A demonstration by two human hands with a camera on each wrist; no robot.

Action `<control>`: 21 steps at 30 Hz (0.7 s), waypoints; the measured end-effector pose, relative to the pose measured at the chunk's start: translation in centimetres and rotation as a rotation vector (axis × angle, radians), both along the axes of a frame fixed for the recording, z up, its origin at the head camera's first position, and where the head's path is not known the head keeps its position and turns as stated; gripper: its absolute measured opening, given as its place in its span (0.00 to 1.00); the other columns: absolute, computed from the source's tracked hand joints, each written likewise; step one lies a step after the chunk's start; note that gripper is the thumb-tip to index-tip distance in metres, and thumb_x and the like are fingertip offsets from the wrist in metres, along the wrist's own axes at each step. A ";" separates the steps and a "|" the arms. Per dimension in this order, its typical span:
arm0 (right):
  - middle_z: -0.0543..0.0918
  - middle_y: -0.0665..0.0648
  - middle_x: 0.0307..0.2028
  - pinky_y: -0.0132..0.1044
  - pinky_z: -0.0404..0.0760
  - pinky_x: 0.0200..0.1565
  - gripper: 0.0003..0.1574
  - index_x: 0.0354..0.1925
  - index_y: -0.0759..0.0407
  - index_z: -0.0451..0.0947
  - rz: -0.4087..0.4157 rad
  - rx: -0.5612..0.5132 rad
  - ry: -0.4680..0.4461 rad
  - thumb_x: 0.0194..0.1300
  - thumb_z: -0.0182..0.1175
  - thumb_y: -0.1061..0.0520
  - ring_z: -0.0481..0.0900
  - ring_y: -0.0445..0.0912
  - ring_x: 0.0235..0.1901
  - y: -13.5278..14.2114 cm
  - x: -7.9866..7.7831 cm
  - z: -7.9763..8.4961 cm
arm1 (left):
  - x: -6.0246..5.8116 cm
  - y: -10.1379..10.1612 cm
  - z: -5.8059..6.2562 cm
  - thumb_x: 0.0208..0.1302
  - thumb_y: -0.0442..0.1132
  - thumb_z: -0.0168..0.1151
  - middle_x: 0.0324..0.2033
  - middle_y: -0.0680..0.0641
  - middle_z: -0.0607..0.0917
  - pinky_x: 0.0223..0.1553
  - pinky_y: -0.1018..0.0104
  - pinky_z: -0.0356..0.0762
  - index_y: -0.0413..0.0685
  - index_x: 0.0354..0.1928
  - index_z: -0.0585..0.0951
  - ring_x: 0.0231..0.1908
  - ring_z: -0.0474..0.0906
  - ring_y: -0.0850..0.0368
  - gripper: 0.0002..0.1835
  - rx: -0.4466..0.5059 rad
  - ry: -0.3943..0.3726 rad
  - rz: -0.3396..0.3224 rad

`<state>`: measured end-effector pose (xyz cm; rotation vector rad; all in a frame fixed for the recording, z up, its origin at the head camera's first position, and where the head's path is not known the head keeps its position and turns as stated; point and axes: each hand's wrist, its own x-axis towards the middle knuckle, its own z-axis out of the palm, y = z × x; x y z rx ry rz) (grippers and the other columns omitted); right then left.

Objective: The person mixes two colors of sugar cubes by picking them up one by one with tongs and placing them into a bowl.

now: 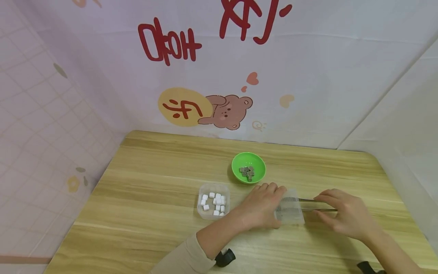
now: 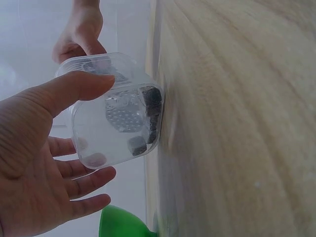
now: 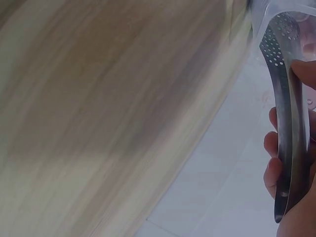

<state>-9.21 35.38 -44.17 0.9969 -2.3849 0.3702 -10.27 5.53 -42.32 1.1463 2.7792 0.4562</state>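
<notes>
My left hand holds a clear plastic container tipped on its side, its opening toward the right. In the left wrist view, thumb and fingers lie on opposite sides of it, and several dark grey cubes sit inside, mostly along the wall nearest the table. From the right, my right hand grips metal tongs around their two arms. Their perforated heads reach inside the container, with the arms apart. The right wrist view shows the thumb on one arm and curled fingers on the other.
Behind the left hand stands a green bowl with several grey cubes in it. Left of that hand, a second clear container holds several white cubes. A wooden table lies beneath, with a printed cloth behind.
</notes>
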 end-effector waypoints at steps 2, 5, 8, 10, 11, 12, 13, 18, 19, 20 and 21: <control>0.87 0.46 0.35 0.37 0.83 0.31 0.34 0.35 0.52 0.89 0.003 0.008 0.012 0.73 0.52 0.29 0.87 0.46 0.31 -0.2 -0.1 0.0 | 0.0 0.0 0.0 0.51 0.55 0.81 0.51 0.56 0.75 0.59 0.68 0.68 0.53 0.72 0.68 0.49 0.69 0.62 0.48 -0.001 0.003 0.003; 0.87 0.46 0.35 0.37 0.83 0.29 0.36 0.34 0.53 0.89 0.000 0.019 0.012 0.74 0.51 0.29 0.86 0.46 0.30 -0.5 -0.1 0.1 | 0.1 0.0 0.0 0.51 0.55 0.81 0.51 0.56 0.75 0.59 0.68 0.68 0.53 0.72 0.68 0.49 0.69 0.62 0.48 -0.006 0.007 0.005; 0.87 0.46 0.35 0.36 0.83 0.28 0.36 0.34 0.53 0.89 0.005 0.022 0.011 0.74 0.50 0.29 0.86 0.46 0.30 -0.6 -0.1 0.2 | 0.0 0.0 0.0 0.51 0.55 0.81 0.50 0.56 0.75 0.59 0.68 0.68 0.52 0.72 0.69 0.49 0.69 0.62 0.47 -0.010 0.007 0.006; 0.87 0.46 0.34 0.36 0.83 0.28 0.36 0.33 0.53 0.89 0.011 0.021 0.014 0.74 0.50 0.29 0.86 0.46 0.29 -0.7 -0.1 0.2 | 0.0 0.0 0.1 0.51 0.55 0.81 0.50 0.56 0.74 0.58 0.68 0.69 0.52 0.71 0.69 0.48 0.69 0.62 0.47 -0.011 0.007 0.005; 0.87 0.47 0.34 0.36 0.83 0.28 0.36 0.33 0.53 0.89 0.012 0.022 0.014 0.74 0.50 0.29 0.86 0.46 0.29 -0.7 -0.1 0.2 | 0.0 0.0 0.1 0.50 0.55 0.81 0.49 0.56 0.74 0.58 0.68 0.69 0.52 0.71 0.69 0.48 0.69 0.62 0.47 -0.010 0.007 0.005; 0.87 0.47 0.34 0.36 0.83 0.28 0.36 0.33 0.53 0.89 0.013 0.024 0.016 0.74 0.50 0.29 0.86 0.47 0.29 -0.7 -0.1 0.3 | 0.1 0.0 0.1 0.50 0.55 0.81 0.49 0.56 0.74 0.58 0.69 0.69 0.52 0.70 0.69 0.48 0.69 0.62 0.47 -0.010 0.007 0.004; 0.87 0.47 0.34 0.36 0.83 0.28 0.36 0.33 0.53 0.89 0.012 0.027 0.017 0.74 0.50 0.29 0.86 0.46 0.29 -0.7 -0.1 0.3 | 0.1 0.0 0.1 0.51 0.55 0.81 0.49 0.56 0.74 0.57 0.69 0.69 0.52 0.70 0.69 0.48 0.69 0.62 0.47 -0.010 0.007 0.004; 0.87 0.47 0.34 0.36 0.83 0.28 0.37 0.33 0.53 0.89 0.007 0.033 0.020 0.75 0.49 0.28 0.86 0.46 0.29 -0.7 -0.2 0.2 | 0.1 0.1 0.0 0.50 0.55 0.81 0.49 0.56 0.74 0.57 0.69 0.69 0.53 0.70 0.69 0.48 0.69 0.62 0.47 -0.013 0.007 0.007; 0.87 0.46 0.34 0.36 0.83 0.28 0.37 0.33 0.53 0.89 0.007 0.033 0.021 0.75 0.49 0.28 0.86 0.46 0.29 -0.7 -0.2 0.2 | 0.1 0.1 0.0 0.50 0.55 0.81 0.50 0.56 0.74 0.58 0.68 0.69 0.53 0.70 0.69 0.48 0.69 0.62 0.47 -0.014 0.006 0.007; 0.87 0.47 0.34 0.36 0.83 0.28 0.37 0.32 0.53 0.89 0.007 0.033 0.021 0.75 0.49 0.28 0.86 0.46 0.29 -0.7 -0.2 0.2 | 0.1 0.1 0.0 0.50 0.55 0.81 0.50 0.56 0.74 0.58 0.68 0.69 0.53 0.71 0.69 0.49 0.69 0.62 0.47 -0.015 0.006 0.008; 0.87 0.47 0.34 0.36 0.83 0.27 0.37 0.32 0.53 0.89 0.007 0.034 0.021 0.75 0.49 0.28 0.86 0.46 0.29 -0.7 -0.2 0.2 | 0.1 0.1 0.0 0.50 0.55 0.81 0.50 0.56 0.74 0.59 0.68 0.69 0.53 0.70 0.69 0.49 0.69 0.62 0.47 -0.015 0.007 0.008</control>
